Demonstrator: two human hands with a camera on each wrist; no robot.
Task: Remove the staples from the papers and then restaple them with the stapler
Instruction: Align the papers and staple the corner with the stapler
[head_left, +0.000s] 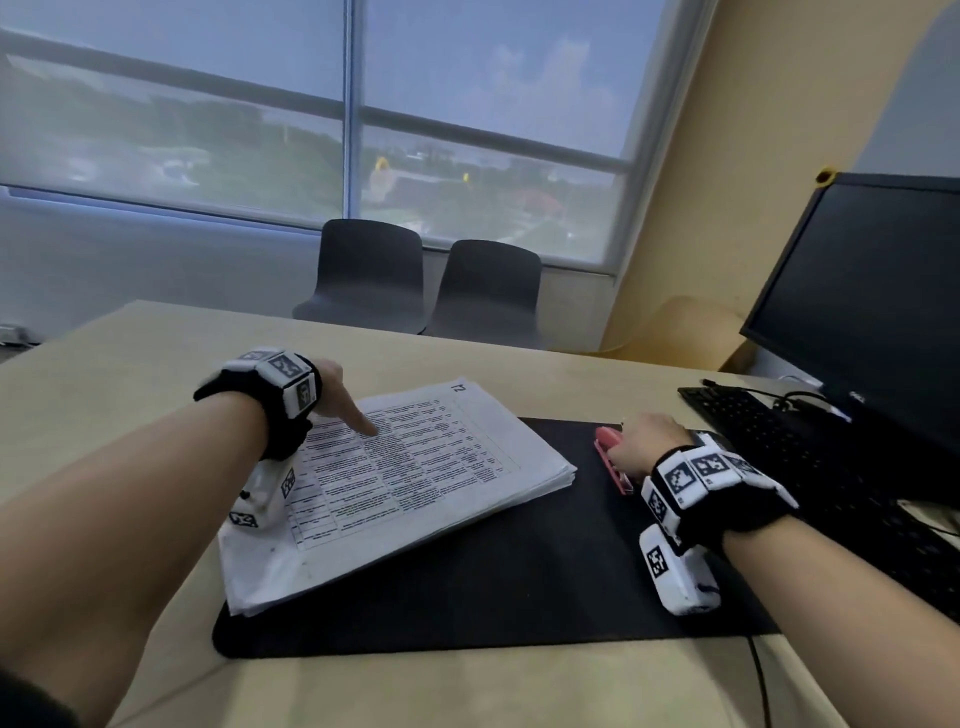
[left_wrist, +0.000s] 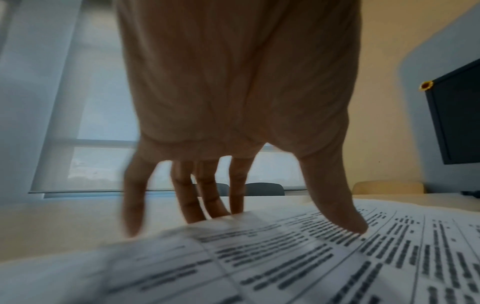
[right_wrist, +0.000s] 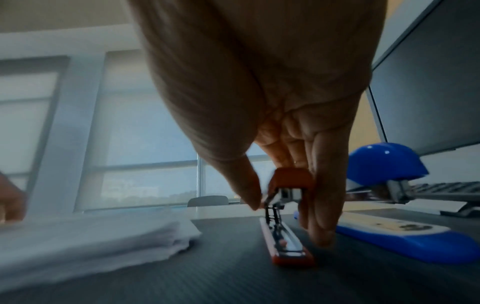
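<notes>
Red stapler (right_wrist: 284, 232), lying on the black mat (head_left: 493, 597) with its base flat and its top arm hinged up, so that the magazine rail shows bare. The right hand (head_left: 644, 441) pinches the raised top at its hinge end, thumb on the side toward the papers and fingers (right_wrist: 322, 216) on the far side, their tips reaching down to the mat beside the base. Just beyond those fingers, on the monitor side, lies a blue stapler (right_wrist: 405, 238), untouched. On the thumb's side, near but not touching the red stapler, the papers (head_left: 395, 473) lie as a thick stack, partly on the mat and partly on the table (head_left: 130, 353). The left hand (head_left: 332, 395) rests on the stack with fingers spread and straight, the thumb tip (left_wrist: 355, 224) pressing the printed top sheet and the other fingertips at the stack's far edge; it grips nothing. No staple can be made out in the sheets, so whether removal is finished cannot be told. Judged from the grip, the step in hand is taking up the red stapler while the stack is held steady. The next move probably calls for closing or righting the hinged top, lifting the tool clear of the mat, and carrying it toward the thumb's side to a corner of the stack, with the sheets kept squared under the left hand. Beyond the blue stapler stand a keyboard (head_left: 789, 441) and a monitor (head_left: 872, 312).
</notes>
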